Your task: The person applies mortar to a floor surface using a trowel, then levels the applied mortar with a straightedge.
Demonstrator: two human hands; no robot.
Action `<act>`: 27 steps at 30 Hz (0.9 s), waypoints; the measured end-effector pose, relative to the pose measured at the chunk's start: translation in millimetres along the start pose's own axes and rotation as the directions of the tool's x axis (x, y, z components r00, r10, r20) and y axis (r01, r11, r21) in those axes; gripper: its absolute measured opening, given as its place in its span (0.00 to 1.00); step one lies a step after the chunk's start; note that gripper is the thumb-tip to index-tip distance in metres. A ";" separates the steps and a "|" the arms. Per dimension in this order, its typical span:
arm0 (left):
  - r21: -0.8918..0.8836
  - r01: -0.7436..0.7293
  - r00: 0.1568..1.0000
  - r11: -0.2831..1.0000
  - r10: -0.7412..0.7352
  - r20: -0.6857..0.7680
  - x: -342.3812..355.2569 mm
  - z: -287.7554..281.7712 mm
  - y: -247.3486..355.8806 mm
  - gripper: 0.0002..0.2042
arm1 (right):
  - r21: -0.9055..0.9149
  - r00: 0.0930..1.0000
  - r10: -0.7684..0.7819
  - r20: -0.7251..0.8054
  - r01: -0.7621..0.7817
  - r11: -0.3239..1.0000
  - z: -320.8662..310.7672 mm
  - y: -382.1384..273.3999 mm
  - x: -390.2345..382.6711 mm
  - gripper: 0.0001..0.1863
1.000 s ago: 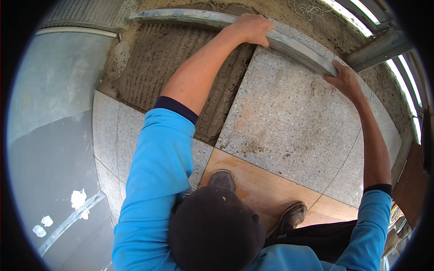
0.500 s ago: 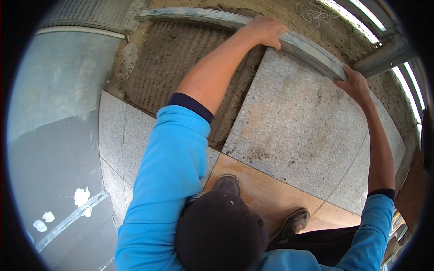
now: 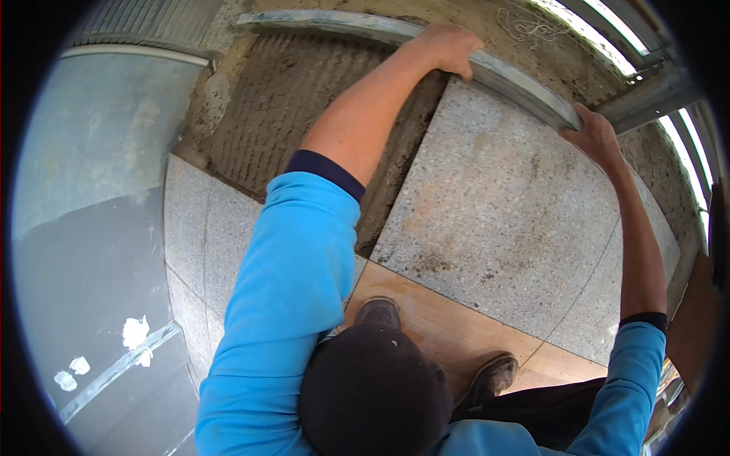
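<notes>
In the head view, a long metal straightedge [image 3: 487, 68] is being pressed along the far edge of the grey stone slab [image 3: 502, 205], which lies right of the combed mortar bed [image 3: 281, 114]. It is being clasped by the left hand [image 3: 445, 47], fingers curled over it, and by the right hand [image 3: 593, 137], closed on its right end. Levelling is judged to be in hand, so even downward pressure is being called for next.

A tiling worksite: combed mortar bed [image 3: 281, 114], laid granite slabs [image 3: 502, 220], bare screed.

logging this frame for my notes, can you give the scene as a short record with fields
left hand: gripping the far edge of the granite slab, against the metal straightedge
right hand: on the same far edge, further right
slab: grey speckled, over the ridged mortar bed
nearby: laid grey tiles, wooden board under two shoes
</notes>
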State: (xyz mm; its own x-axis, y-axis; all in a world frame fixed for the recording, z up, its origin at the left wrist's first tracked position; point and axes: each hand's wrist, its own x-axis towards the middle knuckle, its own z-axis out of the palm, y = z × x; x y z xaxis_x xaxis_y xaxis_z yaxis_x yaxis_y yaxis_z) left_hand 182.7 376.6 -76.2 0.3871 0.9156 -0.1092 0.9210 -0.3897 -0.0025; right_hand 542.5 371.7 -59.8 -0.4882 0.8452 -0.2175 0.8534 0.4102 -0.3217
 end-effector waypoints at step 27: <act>-0.027 0.042 0.996 0.999 -0.040 0.079 24.2 -3.9 -6.3 0.37 | 0.068 0.999 0.044 -0.027 -0.042 0.997 -1.9 -14.7 -5.6 0.20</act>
State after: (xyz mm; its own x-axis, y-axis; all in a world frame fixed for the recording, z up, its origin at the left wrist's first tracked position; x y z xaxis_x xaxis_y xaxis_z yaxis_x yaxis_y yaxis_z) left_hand 186.5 401.6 -74.9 0.3455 0.9195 -0.1873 0.9372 -0.3482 0.0194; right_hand 533.0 361.6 -52.1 -0.4456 0.8710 -0.2067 0.8586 0.3505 -0.3741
